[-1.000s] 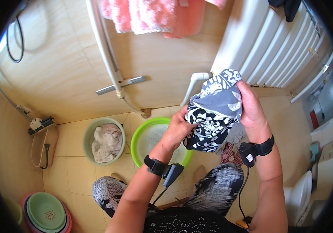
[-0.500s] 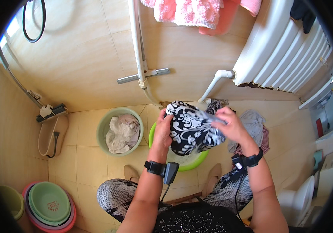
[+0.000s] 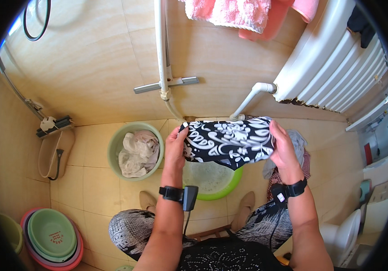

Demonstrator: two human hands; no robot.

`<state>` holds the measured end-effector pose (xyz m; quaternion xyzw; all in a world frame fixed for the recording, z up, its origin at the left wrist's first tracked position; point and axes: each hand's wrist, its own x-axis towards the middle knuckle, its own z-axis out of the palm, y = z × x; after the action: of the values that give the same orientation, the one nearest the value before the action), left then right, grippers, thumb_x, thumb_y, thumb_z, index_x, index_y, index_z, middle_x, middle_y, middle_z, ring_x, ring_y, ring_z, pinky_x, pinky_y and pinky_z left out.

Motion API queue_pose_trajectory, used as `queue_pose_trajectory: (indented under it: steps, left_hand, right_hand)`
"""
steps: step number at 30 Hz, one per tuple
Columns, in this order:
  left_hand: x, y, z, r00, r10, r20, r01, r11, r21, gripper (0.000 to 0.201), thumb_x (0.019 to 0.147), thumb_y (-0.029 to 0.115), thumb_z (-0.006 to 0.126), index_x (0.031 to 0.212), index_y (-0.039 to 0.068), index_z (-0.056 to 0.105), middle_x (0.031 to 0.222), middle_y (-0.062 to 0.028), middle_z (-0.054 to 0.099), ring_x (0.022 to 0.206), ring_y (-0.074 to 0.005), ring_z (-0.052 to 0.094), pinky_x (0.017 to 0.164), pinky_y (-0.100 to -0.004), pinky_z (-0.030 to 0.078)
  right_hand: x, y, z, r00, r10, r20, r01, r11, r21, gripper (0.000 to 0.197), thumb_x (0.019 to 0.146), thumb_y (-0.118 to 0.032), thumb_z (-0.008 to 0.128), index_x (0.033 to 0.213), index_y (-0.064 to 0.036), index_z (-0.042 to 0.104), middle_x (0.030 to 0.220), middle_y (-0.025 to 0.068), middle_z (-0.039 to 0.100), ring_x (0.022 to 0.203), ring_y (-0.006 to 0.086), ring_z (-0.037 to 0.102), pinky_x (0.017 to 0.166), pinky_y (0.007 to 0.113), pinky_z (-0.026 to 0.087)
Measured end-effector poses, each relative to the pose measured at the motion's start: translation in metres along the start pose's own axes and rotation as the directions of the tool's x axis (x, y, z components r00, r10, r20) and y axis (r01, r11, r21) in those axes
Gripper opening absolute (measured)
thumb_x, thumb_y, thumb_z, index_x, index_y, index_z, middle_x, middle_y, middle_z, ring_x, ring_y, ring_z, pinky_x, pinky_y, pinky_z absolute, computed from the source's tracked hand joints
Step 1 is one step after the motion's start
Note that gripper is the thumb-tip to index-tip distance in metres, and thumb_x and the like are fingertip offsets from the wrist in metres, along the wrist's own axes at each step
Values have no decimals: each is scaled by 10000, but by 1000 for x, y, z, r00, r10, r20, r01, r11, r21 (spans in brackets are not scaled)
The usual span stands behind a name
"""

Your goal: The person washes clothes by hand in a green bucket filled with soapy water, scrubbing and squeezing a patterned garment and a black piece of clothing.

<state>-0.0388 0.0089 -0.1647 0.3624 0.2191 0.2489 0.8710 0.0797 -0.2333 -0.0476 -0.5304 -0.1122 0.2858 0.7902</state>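
Note:
A black cloth with a white swirl pattern (image 3: 228, 143) is stretched flat between both hands, just above a bright green basin (image 3: 214, 184) that holds soapy water. My left hand (image 3: 176, 148) grips the cloth's left edge. My right hand (image 3: 282, 145) grips its right edge. Each wrist wears a black band with a cable running off it.
A pale green basin (image 3: 112, 149) with light wet clothes stands left of the bright one. More garments (image 3: 300, 156) lie on the tiled floor at right. Stacked basins (image 3: 51, 237) sit lower left. A white radiator (image 3: 338, 67), wall pipes (image 3: 161, 49) and pink towels (image 3: 230, 10) are behind; a toilet (image 3: 343, 237) is lower right.
The cloth was bunched up high between my hands; now it is lower and pulled out wide over the green basin, my hands having moved apart.

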Motion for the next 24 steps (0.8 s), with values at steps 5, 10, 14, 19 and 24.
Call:
queue_pose_trajectory:
  steps: [5,10,14,19,24]
  left_hand:
    - [-49,54,27,961,-1,278,9,1000,-28,108,837,20,584,939,14,617,839,-22,639,763,-89,592,715,-227,482]
    - [-89,51,48,857,405,318,-330,906,-266,304,803,246,634,625,49,486,610,-97,534,537,-180,488,483,-312,406]
    - [-33,93,48,-16,266,964,245,936,-254,239,899,34,563,673,-44,569,686,-157,543,439,-214,416,379,-317,335]
    - [-21,88,45,6,275,961,168,947,-272,93,891,9,564,857,-78,566,744,-205,555,468,-241,466,394,-343,357]
    - [-58,48,20,933,236,272,-285,945,158,191,753,82,616,921,-6,594,782,-66,599,784,-169,564,719,-283,452]
  right_hand:
    - [-59,-23,-7,939,-177,295,214,972,-95,410,881,-308,641,1068,55,598,972,128,638,758,182,598,685,310,483]
    - [-54,-53,5,519,-249,818,191,966,173,143,907,-174,582,822,-59,572,913,151,616,697,258,586,620,363,482]
    - [-38,-83,32,118,-104,988,62,993,97,61,878,-186,643,868,-161,698,1013,66,611,731,195,588,604,288,442]
    - [-37,-63,24,244,-247,938,80,969,235,115,898,-211,615,858,-118,670,935,116,626,672,219,557,579,307,448]
    - [-40,-42,-5,911,45,410,104,937,-333,256,824,-202,693,922,30,647,789,86,627,640,142,541,564,260,428]
